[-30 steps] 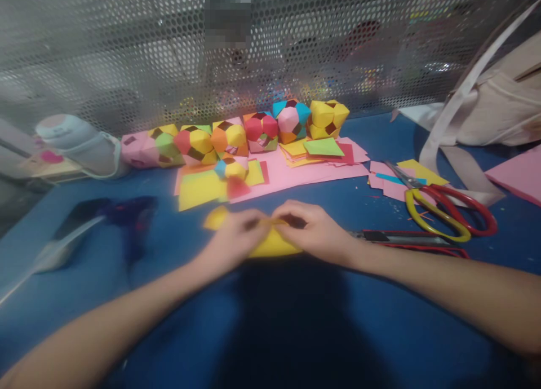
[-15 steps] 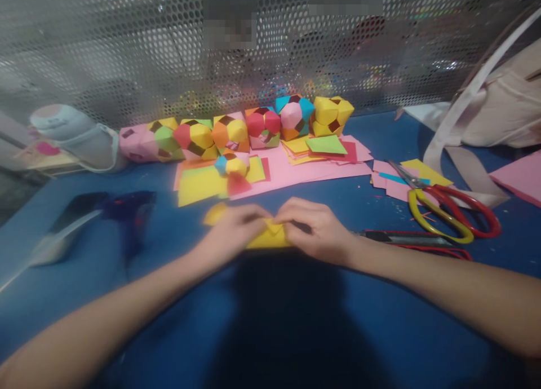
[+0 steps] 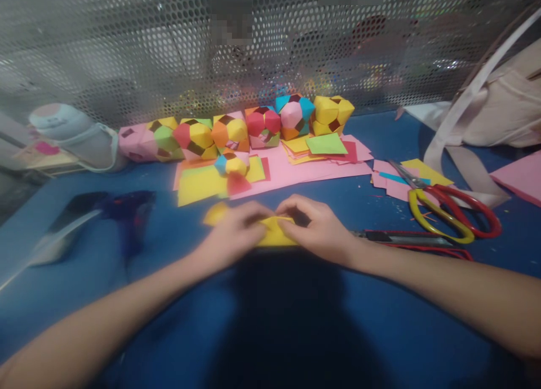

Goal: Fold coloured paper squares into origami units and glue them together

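A folded yellow paper lies on the blue table in the middle. My left hand presses down on its left part with bent fingers. From the right, my right hand pinches the paper's top edge. A small yellow scrap sits just left of my left hand. Behind the hands runs a row of multicoloured folded paper balls, with one smaller ball in front.
Pink, yellow and green paper sheets lie under the balls. Red-and-yellow scissors and a utility knife rest at right. A dark glue gun is at left, a pale bottle behind it, a beige bag far right. Perforated metal screen behind.
The yellow paper has been flattened and folded smaller under both hands. My fingers shifted slightly along its top edge. The view rose a little.
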A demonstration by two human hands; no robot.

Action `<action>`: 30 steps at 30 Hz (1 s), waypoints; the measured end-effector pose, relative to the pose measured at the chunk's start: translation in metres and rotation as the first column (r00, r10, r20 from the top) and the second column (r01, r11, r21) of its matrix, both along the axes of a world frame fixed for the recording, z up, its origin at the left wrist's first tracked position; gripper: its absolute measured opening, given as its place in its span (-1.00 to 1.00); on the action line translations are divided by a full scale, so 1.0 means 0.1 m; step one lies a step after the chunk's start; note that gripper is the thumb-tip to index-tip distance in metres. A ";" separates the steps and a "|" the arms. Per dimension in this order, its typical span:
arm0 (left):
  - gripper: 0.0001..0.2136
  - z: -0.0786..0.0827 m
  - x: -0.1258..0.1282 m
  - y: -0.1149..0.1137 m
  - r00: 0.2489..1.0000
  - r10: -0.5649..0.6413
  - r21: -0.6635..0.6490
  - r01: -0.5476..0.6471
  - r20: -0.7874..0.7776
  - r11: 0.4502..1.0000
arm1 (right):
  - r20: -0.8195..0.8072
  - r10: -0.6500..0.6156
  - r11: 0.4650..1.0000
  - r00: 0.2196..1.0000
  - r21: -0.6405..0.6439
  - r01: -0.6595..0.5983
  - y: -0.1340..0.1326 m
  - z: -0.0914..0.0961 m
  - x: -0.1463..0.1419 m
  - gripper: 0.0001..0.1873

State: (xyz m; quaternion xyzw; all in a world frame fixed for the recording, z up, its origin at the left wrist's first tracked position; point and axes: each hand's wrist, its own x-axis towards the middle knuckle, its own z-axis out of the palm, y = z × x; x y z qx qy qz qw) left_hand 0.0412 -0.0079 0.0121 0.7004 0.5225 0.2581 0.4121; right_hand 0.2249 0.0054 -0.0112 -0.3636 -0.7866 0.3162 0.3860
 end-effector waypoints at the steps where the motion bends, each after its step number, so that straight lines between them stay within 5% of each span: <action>1: -0.71 0.01 0.00 0.00 1.000 0.006 -0.020 -0.005 0.010 1.000 | -0.003 -0.006 1.000 1.000 -0.006 0.006 0.00 0.00 0.00 -0.94; 15: -0.70 0.01 0.00 0.01 1.000 0.028 0.041 -0.028 0.004 0.999 | -0.028 -0.047 0.999 0.998 0.002 0.047 0.00 -0.02 0.00 -0.94; 30: -0.73 -0.01 0.00 0.01 0.986 0.145 -0.066 -0.139 0.080 0.988 | -0.098 0.060 0.976 0.993 0.215 -0.037 0.02 -0.08 0.00 -0.75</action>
